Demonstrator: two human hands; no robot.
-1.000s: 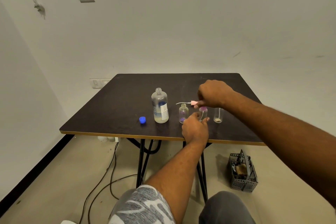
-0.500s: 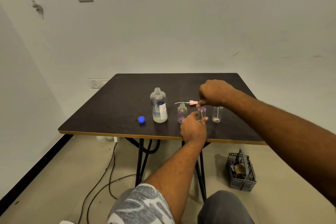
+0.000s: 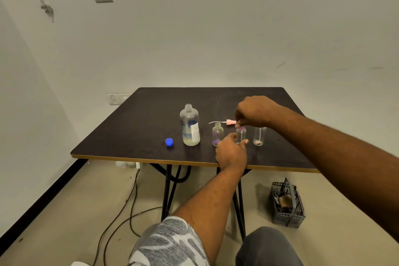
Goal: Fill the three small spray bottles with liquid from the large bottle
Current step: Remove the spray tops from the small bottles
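The large bottle (image 3: 190,125) stands uncapped near the front of the dark table (image 3: 129,131), with a little pale liquid at its bottom. Its white label is too small to read. A blue cap (image 3: 169,142) lies just to its left. To its right stands a row of three. The left hand (image 3: 231,153) grips the middle spray bottle (image 3: 241,135), and the right hand (image 3: 254,111) pinches a pink spray head (image 3: 230,122) just above, its tube reaching over the left spray bottle (image 3: 217,134). The right spray bottle (image 3: 259,136) stands free. On the floor are a grey basket (image 3: 287,206) and cables (image 3: 129,201).
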